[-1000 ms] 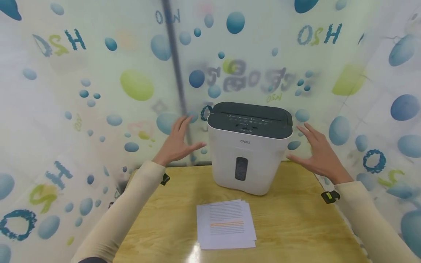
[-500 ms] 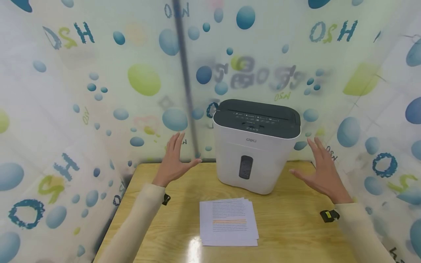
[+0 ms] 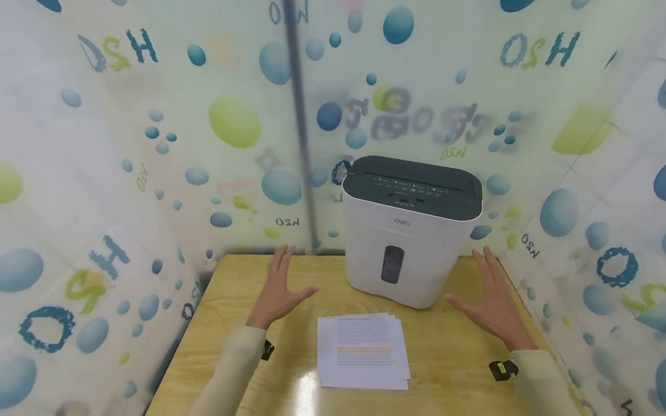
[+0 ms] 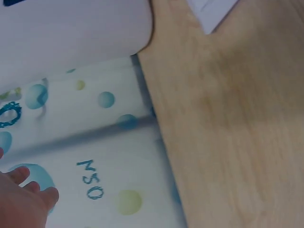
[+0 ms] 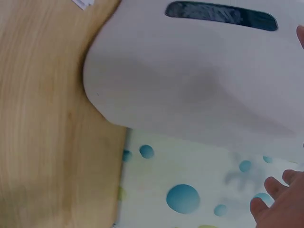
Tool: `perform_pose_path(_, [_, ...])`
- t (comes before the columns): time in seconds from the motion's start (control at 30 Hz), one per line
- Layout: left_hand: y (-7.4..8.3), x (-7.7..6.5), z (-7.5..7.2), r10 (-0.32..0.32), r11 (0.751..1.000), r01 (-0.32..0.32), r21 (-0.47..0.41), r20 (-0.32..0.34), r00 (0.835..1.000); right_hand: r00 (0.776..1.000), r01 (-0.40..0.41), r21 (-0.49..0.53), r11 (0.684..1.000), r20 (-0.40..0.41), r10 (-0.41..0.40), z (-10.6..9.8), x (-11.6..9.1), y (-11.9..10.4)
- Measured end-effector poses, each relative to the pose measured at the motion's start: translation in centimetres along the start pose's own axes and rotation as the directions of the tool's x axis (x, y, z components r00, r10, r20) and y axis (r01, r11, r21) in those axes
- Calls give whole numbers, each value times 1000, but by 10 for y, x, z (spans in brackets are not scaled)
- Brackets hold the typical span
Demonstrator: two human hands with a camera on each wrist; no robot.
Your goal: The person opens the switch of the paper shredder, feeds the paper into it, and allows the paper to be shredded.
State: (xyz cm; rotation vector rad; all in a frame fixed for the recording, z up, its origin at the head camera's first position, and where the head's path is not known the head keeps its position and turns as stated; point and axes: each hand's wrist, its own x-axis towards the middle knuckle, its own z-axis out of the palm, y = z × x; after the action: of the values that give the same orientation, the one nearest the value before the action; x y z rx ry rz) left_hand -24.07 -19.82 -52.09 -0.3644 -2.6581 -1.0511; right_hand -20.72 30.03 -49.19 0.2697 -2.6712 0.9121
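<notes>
A white paper shredder [image 3: 416, 254] with a dark grey top stands upright near the back of the table. In front of it lies a loose stack of printed paper sheets [image 3: 361, 352], the top one with an orange highlighted line. To the left of the shredder my left hand [image 3: 278, 294] hovers with fingers extended and thumb spread, holding nothing. On the other side, my right hand [image 3: 491, 303] is held the same way, apart from the shredder. The right wrist view shows the shredder's dark window [image 5: 221, 15] close by, with several fingertips at the right edge.
The wooden table [image 3: 208, 346] meets a patterned curtain [image 3: 234, 190] at its back edge, with more curtain on both sides. A dark wrist strap device [image 3: 503, 370] sits by the right sleeve, and another one [image 3: 267, 350] by the left.
Both hands have come down and back toward the person, from beside the shredder's upper part to beside its base. The shredder and the papers stay put, while the head view has shifted slightly.
</notes>
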Motion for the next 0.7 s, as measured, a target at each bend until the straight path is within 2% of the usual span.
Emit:
perform_pose_path(0.17, [-9, -16, 15, 4, 1000, -4, -7, 17, 1000, 1000, -12, 23, 1000, 18, 11, 24, -11, 1])
perform_pose_path(0.33, [-15, -31, 32, -17, 1000, 18, -19, 44, 999, 999, -5, 40, 999, 42, 3, 51, -24, 2])
perform_pose_path(0.53, [-21, -46, 56, -23, 1000, 23, -2, 125, 992, 996, -27, 83, 996, 92, 20, 82, -38, 4])
perform_pose_path(0.7, [-23, -56, 75, -50, 999, 50, 7, 189, 981, 991, -19, 71, 997, 134, 9, 104, -47, 3])
